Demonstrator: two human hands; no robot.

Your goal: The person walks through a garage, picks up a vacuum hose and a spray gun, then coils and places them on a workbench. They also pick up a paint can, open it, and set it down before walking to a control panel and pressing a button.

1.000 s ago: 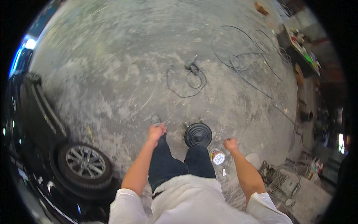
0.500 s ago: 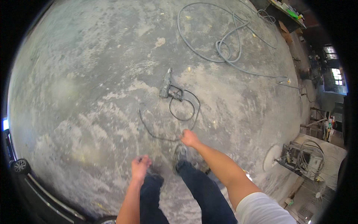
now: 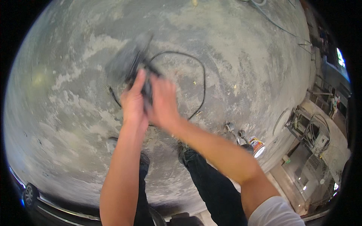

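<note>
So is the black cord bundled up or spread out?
Spread out: the black cord swings in one wide, loose curve over the floor, to the right of the right hand.

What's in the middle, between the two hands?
In the head view, part of a dark tool is between the left hand and the right hand. It's blurry, so its exact shape is hard to see.

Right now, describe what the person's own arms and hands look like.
The left hand and right hand are bare, with no gloves, rings or watch to be seen, though motion blur hides fine detail. The left forearm and right forearm are uncovered too. A white short sleeve covers the right upper arm; no sleeve shows on the left.
</note>
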